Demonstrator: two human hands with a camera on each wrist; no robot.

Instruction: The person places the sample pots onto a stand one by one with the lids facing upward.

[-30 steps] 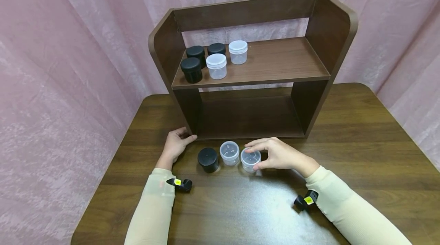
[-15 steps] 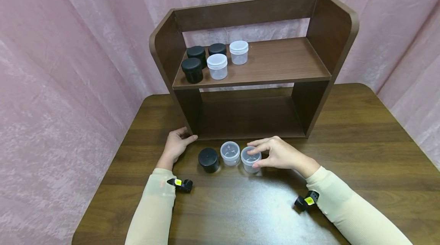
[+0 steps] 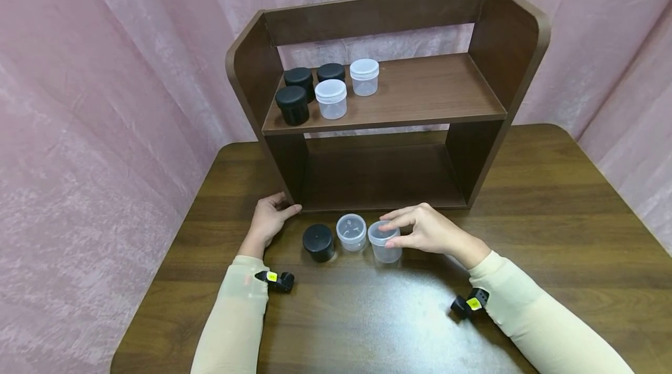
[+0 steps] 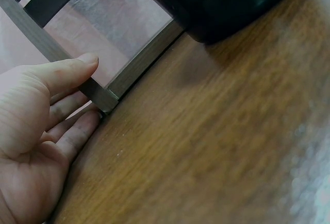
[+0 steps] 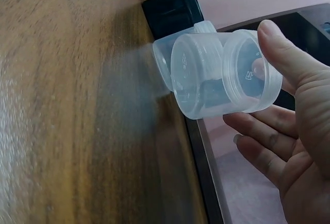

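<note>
The right hand (image 3: 433,228) grips a clear plastic jar (image 3: 385,252) by its lidded top, the thumb on the near side of the rim and the fingertips reaching over and around the far side. This jar is at the right end of a short row in front of the two-tier wooden shelf (image 3: 430,85); whether its base is quite clear of the wooden table (image 3: 357,315) is hard to judge from these angles. Just to its left a second clear jar (image 3: 351,234) stands upright on the table, and beside that, at the left end, a black lidded jar (image 3: 318,243). The left hand (image 3: 268,222) holds the lower front corner of the shelf's left side panel, the thumb on the front edge and the other fingers behind it on the outer face. On the upper tier, towards the left, stand three black jars (image 3: 293,108) and two translucent jars (image 3: 332,102), all upright with lids on. Both arms wear cream sleeves (image 3: 233,318) with a small black wrist camera strapped on each, and a pink curtain (image 3: 131,100) hangs behind the table.
</note>
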